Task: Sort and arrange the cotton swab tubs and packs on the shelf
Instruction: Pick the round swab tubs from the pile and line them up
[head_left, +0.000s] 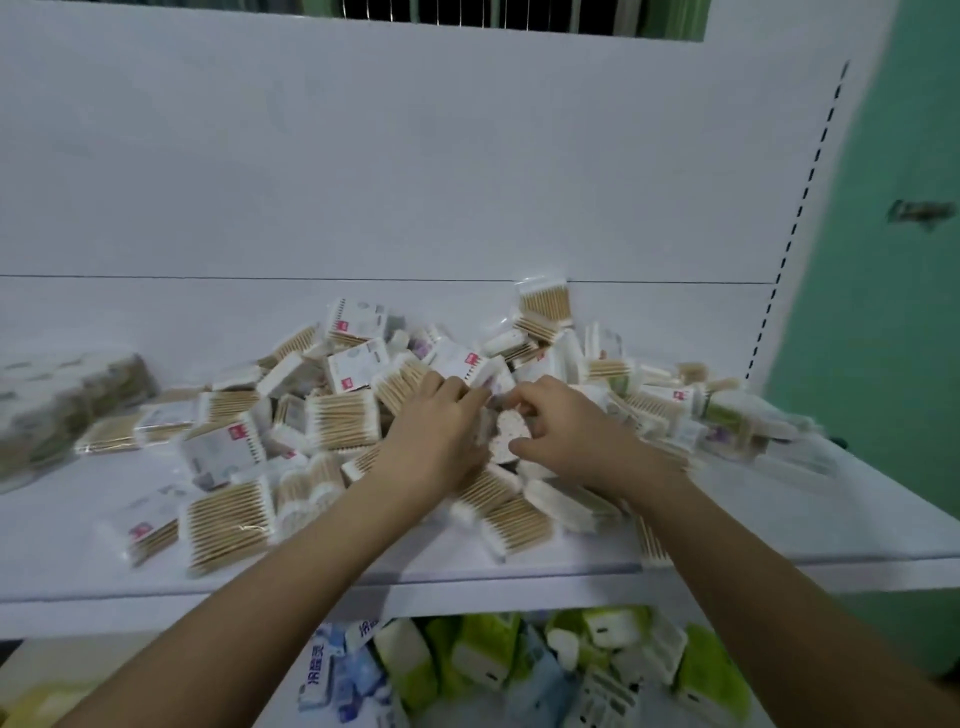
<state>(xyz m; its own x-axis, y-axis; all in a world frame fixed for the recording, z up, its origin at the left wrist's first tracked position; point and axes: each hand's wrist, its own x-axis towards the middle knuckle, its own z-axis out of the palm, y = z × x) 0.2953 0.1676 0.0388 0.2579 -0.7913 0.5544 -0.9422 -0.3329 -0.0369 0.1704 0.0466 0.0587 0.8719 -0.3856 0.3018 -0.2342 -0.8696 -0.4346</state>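
A loose heap of cotton swab packs (340, 415) with wooden sticks covers the middle of the white shelf (779, 530). In the heap's centre stands a round tub of swabs (506, 434), its white tips showing on top. My left hand (436, 431) grips the tub from the left. My right hand (566, 431) pinches it from the right, thumb and fingers curled at its rim. Both hands hide the tub's sides. More packs (228, 525) lie flat near the shelf's front edge.
A blurred stack of wrapped swab bundles (62, 405) sits at the shelf's left. Green and clear packs (748, 415) lie at the right end. The lower shelf holds green, white and blue packages (493, 660). A slotted upright (800, 218) borders the green wall.
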